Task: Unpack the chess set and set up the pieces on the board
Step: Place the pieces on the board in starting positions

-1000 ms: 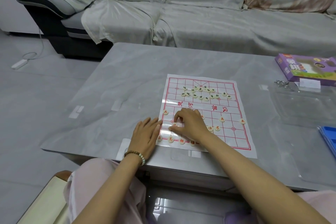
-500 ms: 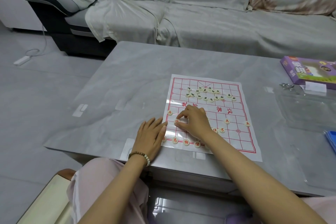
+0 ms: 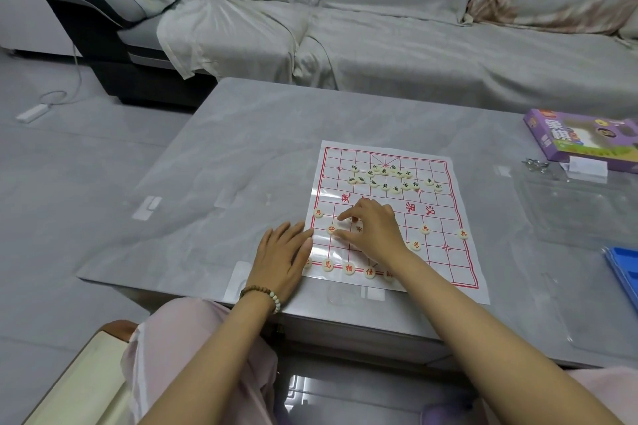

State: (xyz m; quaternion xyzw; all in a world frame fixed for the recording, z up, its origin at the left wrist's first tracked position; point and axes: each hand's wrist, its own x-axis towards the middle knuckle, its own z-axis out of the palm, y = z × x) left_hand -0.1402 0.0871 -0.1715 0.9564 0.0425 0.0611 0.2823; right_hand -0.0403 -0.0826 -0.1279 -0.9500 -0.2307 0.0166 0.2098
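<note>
white board (image 3: 445, 272) with red grid; cream pieces (image 3: 383, 179); purple box (image 3: 583, 140).

Head camera looks forward and down (wide-angle) at table (image 3: 241, 155).

A white paper board (image 3: 435, 217) with a red grid lies flat at frame centre. Cream round black-marked pieces (image 3: 385, 179) cluster unsorted near its upper edge; red-marked pieces (image 3: 348, 268) sit spaced along its lower rows.

One white paper chess board with red grid (image 3: 445, 217); one purple cardboard box (image 3: 583, 140); one clear plastic tray (image 3: 580, 210); two bare hands; cream round pieces, partly hidden, not countable exactly.
</note>
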